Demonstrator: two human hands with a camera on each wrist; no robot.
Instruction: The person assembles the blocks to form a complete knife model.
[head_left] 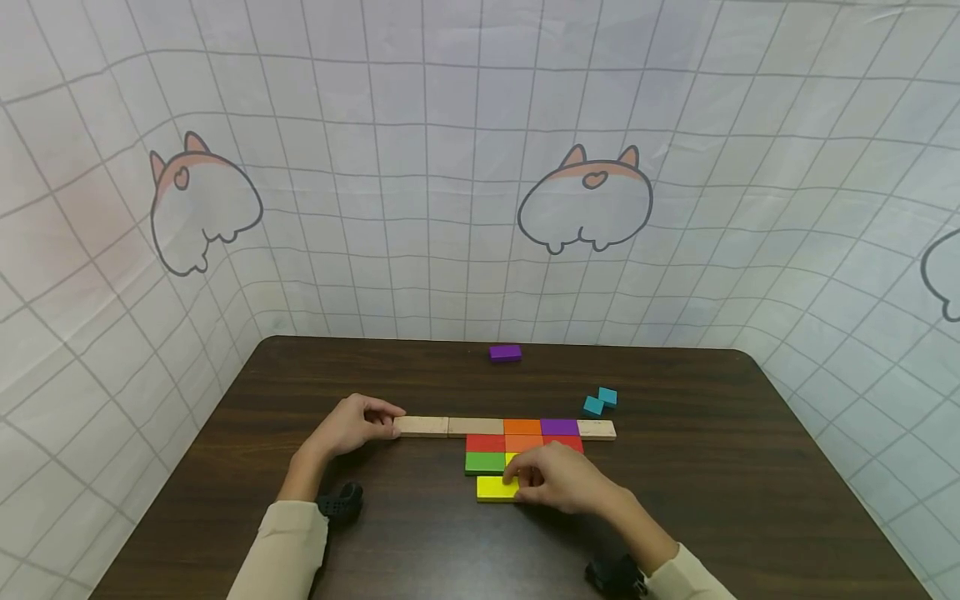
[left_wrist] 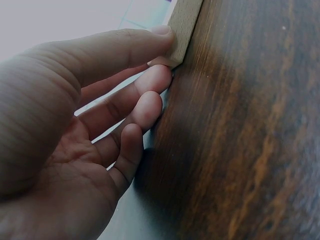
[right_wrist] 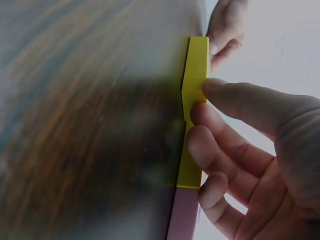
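Note:
My left hand [head_left: 347, 432] pinches the left end of a plain wooden block [head_left: 422, 427], its thumb on the block's face in the left wrist view. That block starts a long row with another wooden block [head_left: 476, 428], an orange block [head_left: 522, 427], a purple block [head_left: 558, 427] and a wooden end block [head_left: 597, 430]. Below lie a red block [head_left: 485, 443], an orange one and another red one, then a green block [head_left: 484, 463] beside a yellow one partly hidden. With thumb and fingers, my right hand [head_left: 558, 479] grips a nearer yellow block [head_left: 493, 490], angled against its neighbour in the right wrist view.
Two small blue blocks [head_left: 593, 407] lie behind the row's right end. A separate purple block [head_left: 505, 353] is near the far edge of the dark wooden table [head_left: 750, 500]. A white gridded curtain [head_left: 420, 183] surrounds the table's back and sides.

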